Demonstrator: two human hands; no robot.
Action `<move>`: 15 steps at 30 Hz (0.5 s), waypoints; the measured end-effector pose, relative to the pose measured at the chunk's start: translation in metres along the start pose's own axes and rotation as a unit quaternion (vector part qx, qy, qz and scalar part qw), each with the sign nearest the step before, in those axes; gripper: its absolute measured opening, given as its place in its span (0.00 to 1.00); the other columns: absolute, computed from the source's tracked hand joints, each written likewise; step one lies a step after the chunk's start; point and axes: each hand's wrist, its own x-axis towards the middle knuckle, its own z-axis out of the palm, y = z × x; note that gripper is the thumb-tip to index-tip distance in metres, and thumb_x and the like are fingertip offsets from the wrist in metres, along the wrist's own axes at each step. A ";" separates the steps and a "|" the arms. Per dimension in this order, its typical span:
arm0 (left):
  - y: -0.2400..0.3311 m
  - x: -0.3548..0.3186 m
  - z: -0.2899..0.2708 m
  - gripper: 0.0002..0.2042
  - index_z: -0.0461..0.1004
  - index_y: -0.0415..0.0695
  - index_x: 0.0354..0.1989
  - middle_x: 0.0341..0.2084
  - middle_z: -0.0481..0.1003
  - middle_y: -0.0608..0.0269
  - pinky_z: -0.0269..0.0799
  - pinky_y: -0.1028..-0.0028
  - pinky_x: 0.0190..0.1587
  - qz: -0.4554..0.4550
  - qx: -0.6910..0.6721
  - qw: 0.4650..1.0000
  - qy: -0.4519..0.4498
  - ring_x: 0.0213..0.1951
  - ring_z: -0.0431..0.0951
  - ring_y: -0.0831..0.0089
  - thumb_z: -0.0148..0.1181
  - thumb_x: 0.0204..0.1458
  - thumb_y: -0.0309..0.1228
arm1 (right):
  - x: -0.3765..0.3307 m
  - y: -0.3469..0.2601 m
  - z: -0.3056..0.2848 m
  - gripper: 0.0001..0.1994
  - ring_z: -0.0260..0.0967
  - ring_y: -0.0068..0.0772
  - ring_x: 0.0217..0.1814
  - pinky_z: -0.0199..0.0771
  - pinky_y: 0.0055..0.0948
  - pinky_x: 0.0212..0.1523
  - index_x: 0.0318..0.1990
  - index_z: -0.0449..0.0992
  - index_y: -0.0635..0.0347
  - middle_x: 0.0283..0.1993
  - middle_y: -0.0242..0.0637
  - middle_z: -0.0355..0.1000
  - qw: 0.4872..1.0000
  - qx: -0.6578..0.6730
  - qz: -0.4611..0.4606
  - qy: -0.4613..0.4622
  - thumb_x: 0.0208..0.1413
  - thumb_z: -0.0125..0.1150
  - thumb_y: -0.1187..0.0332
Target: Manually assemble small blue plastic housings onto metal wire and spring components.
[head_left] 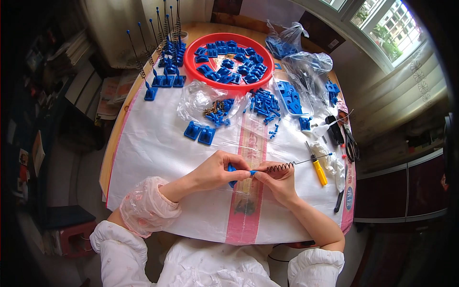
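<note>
Near the front middle of the table, my two hands meet fingertip to fingertip. My left hand (219,170) is closed on a blue plastic base (232,176), most of it hidden behind the fingers. Pinched in my right hand (278,182) is a black coil spring rod (282,167), pointing right, with a small blue bead (330,154) on its far end. A small blue piece (253,172) shows between the fingertips, where the rod and the base come together; how they join is hidden.
A red basin (189,71) holds many blue clips. Finished-looking spring rods on blue bases (164,80) stand at back left. Bags of small blue parts and brass screws (213,111) lie mid-table. On the right are a yellow-handled screwdriver (320,173), scissors (352,146) and a clear tray (306,106).
</note>
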 end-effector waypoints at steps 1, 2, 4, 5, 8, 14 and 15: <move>0.000 0.000 0.000 0.10 0.80 0.38 0.38 0.28 0.78 0.67 0.70 0.79 0.36 -0.003 -0.003 1.000 0.000 0.32 0.73 0.83 0.65 0.53 0.33 | 0.000 0.000 0.000 0.04 0.76 0.22 0.34 0.78 0.21 0.36 0.36 0.81 0.68 0.33 0.36 0.79 1.000 0.000 -0.003 -0.001 0.53 0.66 0.79; 0.001 0.000 0.000 0.10 0.80 0.38 0.38 0.28 0.78 0.67 0.70 0.79 0.36 -0.003 0.008 1.000 -0.001 0.32 0.73 0.83 0.65 0.53 0.33 | 0.000 0.000 0.000 0.04 0.76 0.22 0.34 0.78 0.20 0.36 0.36 0.81 0.68 0.33 0.36 0.79 1.000 -0.001 -0.007 -0.002 0.53 0.66 0.79; 0.003 0.000 0.000 0.11 0.80 0.38 0.38 0.28 0.78 0.67 0.69 0.79 0.36 -0.002 0.029 1.000 -0.003 0.32 0.73 0.83 0.65 0.53 0.33 | -0.001 0.000 0.001 0.04 0.76 0.22 0.35 0.78 0.20 0.36 0.36 0.81 0.68 0.33 0.36 0.78 1.000 -0.002 -0.006 0.000 0.54 0.66 0.79; 0.003 -0.001 0.000 0.11 0.80 0.38 0.37 0.28 0.78 0.67 0.69 0.79 0.36 -0.001 0.029 1.000 -0.003 0.32 0.73 0.83 0.65 0.54 0.33 | -0.001 0.000 0.001 0.04 0.76 0.22 0.35 0.78 0.20 0.36 0.36 0.81 0.68 0.33 0.36 0.78 1.000 -0.002 -0.005 0.002 0.54 0.66 0.79; 0.004 -0.001 0.000 0.11 0.80 0.38 0.38 0.29 0.78 0.67 0.69 0.79 0.36 -0.005 0.016 1.000 -0.009 0.33 0.73 0.82 0.63 0.55 0.35 | -0.001 -0.002 0.003 0.03 0.76 0.22 0.34 0.77 0.20 0.36 0.36 0.81 0.68 0.33 0.36 0.78 1.000 -0.001 0.000 0.003 0.54 0.65 0.80; 0.006 0.000 0.001 0.13 0.75 0.39 0.44 0.34 0.75 0.66 0.68 0.78 0.41 -0.014 -0.042 0.999 -0.025 0.38 0.72 0.80 0.61 0.57 0.35 | 0.001 0.001 -0.003 0.03 0.76 0.21 0.33 0.76 0.20 0.36 0.36 0.81 0.67 0.33 0.35 0.78 1.000 0.010 0.014 0.023 0.55 0.64 0.79; 0.009 0.001 0.001 0.13 0.73 0.39 0.46 0.35 0.74 0.66 0.68 0.78 0.42 -0.014 -0.023 0.999 -0.025 0.39 0.72 0.80 0.61 0.56 0.34 | 0.001 0.002 -0.004 0.03 0.76 0.21 0.33 0.76 0.20 0.36 0.36 0.81 0.67 0.32 0.35 0.79 0.999 0.014 0.014 0.027 0.55 0.64 0.79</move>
